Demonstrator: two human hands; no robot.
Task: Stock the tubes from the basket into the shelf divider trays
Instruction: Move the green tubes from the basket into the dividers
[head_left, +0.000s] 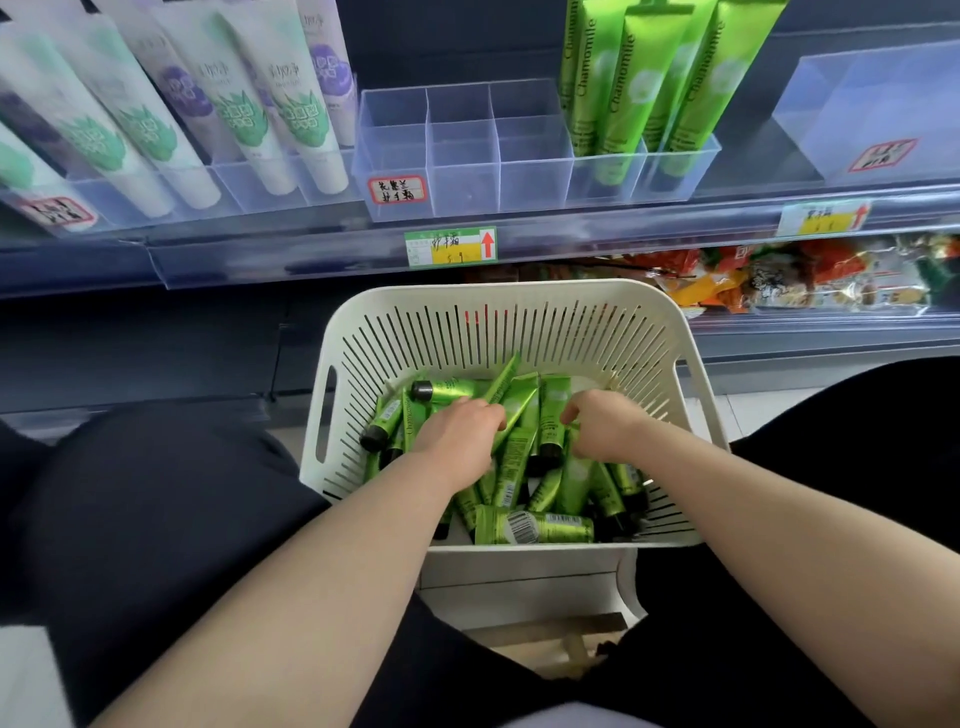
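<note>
Green tube (535, 527) crosswise, cap (607, 527) rightward

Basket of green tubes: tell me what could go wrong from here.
1. The tubes lie crossed in a heap under the left hand and right hand; a pull may drag extras out.
2. The basket sits on a white stand that looks narrower; leaning on it might tip it.
3. Stocked tubes lean in the divider tray; filling its empty cells could topple them.

The person wears loose black trousers (156, 519); both forearms (322, 571) are bare.
</note>
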